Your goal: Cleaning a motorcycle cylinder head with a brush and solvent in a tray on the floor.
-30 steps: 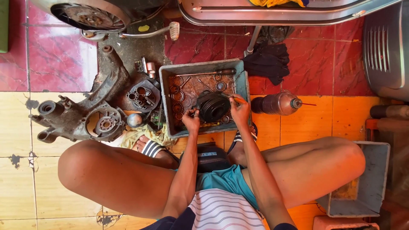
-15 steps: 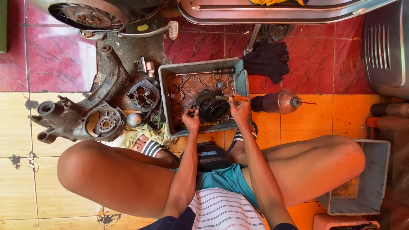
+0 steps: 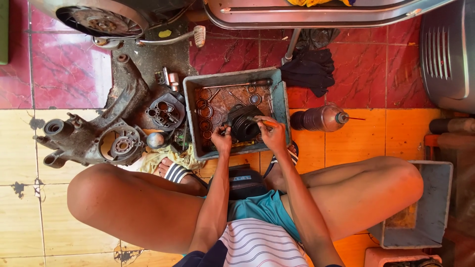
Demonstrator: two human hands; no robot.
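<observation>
Both hands work mid-frame over a grey tray [image 3: 283,99]: left hand [image 3: 222,139] grips a black finned engine part [image 3: 243,122], right hand [image 3: 271,132] pinches a thin brush [image 3: 262,122], seemingly cleaning; steady strokes needed.

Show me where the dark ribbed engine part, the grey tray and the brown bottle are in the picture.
dark ribbed engine part [image 3: 243,123], head view, on its finned side
grey tray [image 3: 283,99], head view, on its right wall
brown bottle [image 3: 319,118], head view, on the middle of its body
</observation>
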